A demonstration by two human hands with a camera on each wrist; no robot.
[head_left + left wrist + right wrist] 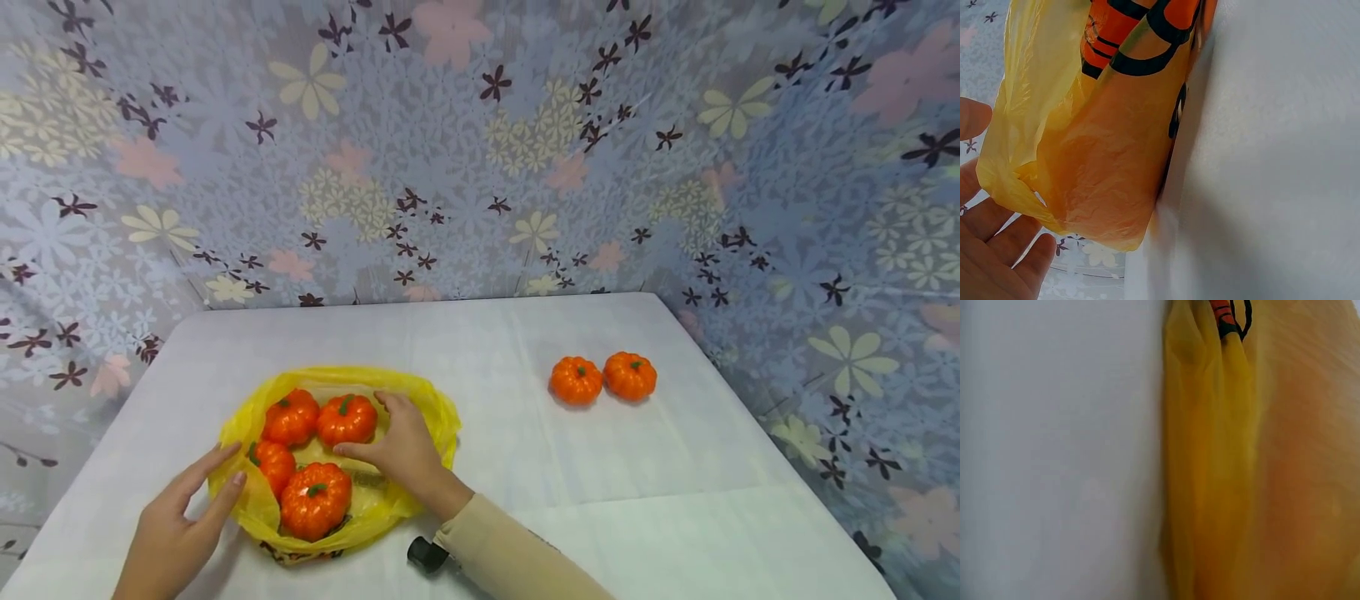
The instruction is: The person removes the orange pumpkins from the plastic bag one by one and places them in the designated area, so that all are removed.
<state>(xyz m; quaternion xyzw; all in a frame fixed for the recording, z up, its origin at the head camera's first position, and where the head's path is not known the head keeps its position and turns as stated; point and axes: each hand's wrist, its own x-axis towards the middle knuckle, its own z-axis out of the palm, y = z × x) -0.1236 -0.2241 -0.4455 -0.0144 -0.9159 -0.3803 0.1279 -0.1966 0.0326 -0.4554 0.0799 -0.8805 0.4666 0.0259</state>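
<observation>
A yellow plastic bag (442, 408) lies with its mouth spread wide, holding several small orange pumpkins. My right hand (408, 446) reaches in over its right side, thumb and fingers curved round a green-stemmed pumpkin (347, 419). Beside that one are another pumpkin (292, 417), a partly covered one (274, 467) and a nearer one (316, 502). At the bag's left rim, my left hand (176, 525) touches the plastic with fingers extended. The left wrist view shows these spread fingers (1004, 240) against the bag (1097, 181). Only bag (1210, 456) and tablecloth appear in the right wrist view.
Two more orange pumpkins, a left one (576, 381) and a right one (630, 376), sit side by side on the white-covered table (600, 533). A small black object (427, 554) is under the right wrist. Flower-patterned cloth (480, 150) hangs behind the table.
</observation>
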